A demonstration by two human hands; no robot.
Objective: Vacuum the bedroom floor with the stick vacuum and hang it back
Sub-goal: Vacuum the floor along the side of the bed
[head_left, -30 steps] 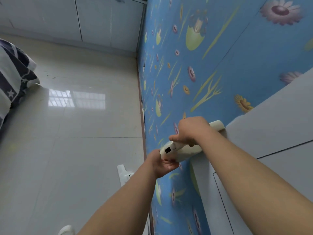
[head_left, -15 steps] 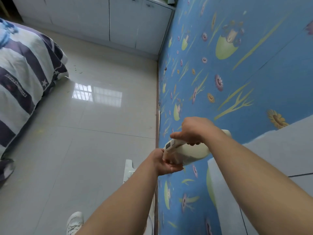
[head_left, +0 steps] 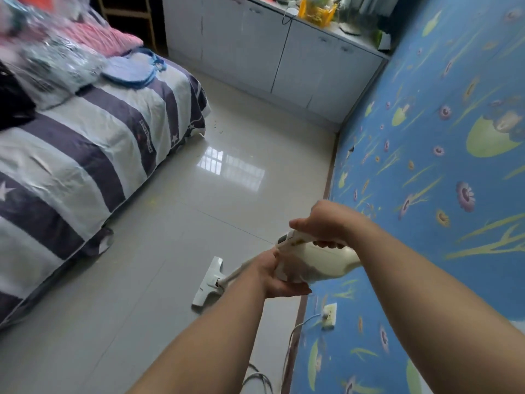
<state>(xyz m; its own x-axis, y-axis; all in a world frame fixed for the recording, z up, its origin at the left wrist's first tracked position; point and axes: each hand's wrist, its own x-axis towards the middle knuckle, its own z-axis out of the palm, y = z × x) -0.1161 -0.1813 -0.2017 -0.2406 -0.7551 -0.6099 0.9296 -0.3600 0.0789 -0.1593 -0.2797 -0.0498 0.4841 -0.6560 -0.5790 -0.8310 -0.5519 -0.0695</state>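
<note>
One stick vacuum [head_left: 318, 263] is held in both hands, low against the blue flowered wall [head_left: 426, 172]. Its handle is gripped from above by the right hand [head_left: 326, 223], whose fingers [head_left: 326, 245] are curled round it. The cream body is held from below by the left hand [head_left: 275, 275]: its fingers [head_left: 295, 290] are wrapped under the body and its thumb is set at the front.

From the left fingers one tube runs forward and down to one white floor head [head_left: 210, 280], which lies flat on the pale tiled floor [head_left: 159, 251], well ahead of the fingers.

Below the fingers, one wall socket [head_left: 329, 315] is seen low on the wall, with one white plug in it and one cord [head_left: 295, 331] trailing down to the floor.

To the left of the fingers, well apart, stands one bed [head_left: 93, 155] with a purple and white striped cover; one blue pad [head_left: 130, 71] and one pink blanket [head_left: 99, 38] lie on it.

Far beyond the fingers one row of white cabinets [head_left: 284, 61] is set along the end wall, and its counter [head_left: 349, 32] carries blurred items that cannot be counted.
</note>
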